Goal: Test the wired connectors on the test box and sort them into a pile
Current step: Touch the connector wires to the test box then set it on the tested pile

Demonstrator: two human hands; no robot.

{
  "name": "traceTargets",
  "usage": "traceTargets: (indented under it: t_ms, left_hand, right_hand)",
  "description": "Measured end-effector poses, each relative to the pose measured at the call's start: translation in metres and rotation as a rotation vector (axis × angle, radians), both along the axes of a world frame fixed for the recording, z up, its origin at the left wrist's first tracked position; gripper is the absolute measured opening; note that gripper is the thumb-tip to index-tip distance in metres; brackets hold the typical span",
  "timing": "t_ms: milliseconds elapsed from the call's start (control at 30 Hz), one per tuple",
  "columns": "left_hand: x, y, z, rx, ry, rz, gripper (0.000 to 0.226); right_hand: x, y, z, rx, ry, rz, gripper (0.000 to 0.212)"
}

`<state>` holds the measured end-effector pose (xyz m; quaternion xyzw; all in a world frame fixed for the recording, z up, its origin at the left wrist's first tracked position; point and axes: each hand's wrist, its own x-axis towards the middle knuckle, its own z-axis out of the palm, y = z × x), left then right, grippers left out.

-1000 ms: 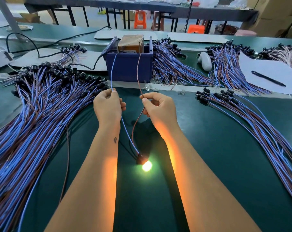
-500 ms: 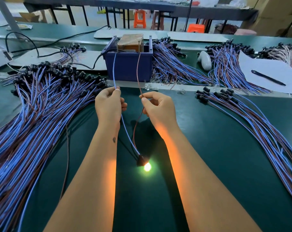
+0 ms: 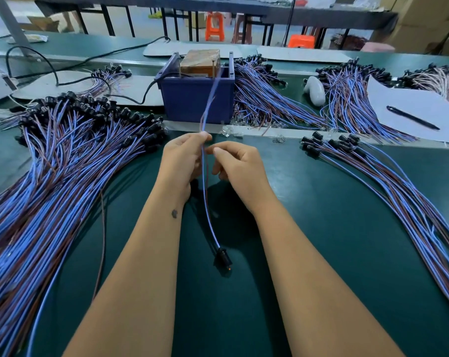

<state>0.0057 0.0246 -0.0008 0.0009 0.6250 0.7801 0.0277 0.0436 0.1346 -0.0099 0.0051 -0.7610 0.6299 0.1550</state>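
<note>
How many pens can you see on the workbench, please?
1: a black pen lies on the white sheet of paper at the far right. Others could be hidden under the wire bundles.

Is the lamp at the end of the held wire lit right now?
No, the black lamp hanging from the wire that the left hand pinches looks dark, with no bright glow around it.

We see a green bench [image 3: 321, 228] bearing wire piles [image 3: 51, 176], a blue test box [image 3: 192, 99], paper [image 3: 411, 112] and, seemingly, a pen [image 3: 412, 118].
</note>
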Motion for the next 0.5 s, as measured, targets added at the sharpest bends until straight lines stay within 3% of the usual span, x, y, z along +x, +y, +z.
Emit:
traceTargets:
  t_ms: [100, 200, 300, 500]
  left_hand:
    - [-0.007, -0.007, 0.002, 0.254, -0.070, 0.021, 0.019]
    - [-0.008, -0.008, -0.001, 0.300, -0.083, 0.055, 0.017]
    - [-0.009, -0.006, -0.003, 0.268, -0.097, 0.119, 0.019]
    - [-0.003, -0.005, -0.001, 0.319, -0.022, -0.020, 0.021]
  right_hand:
    - [0.000, 0.003, 0.000, 0.039, -0.053, 0.094, 0.030]
    - [0.001, 0.003, 0.000, 0.051, -0.054, 0.223, 0.047]
    - [0.002, 0.009, 0.004, -0.198, -0.004, 0.251, 0.023]
    - [-0.007, 0.024, -0.001, -0.384, -0.081, -0.072, 0.026]
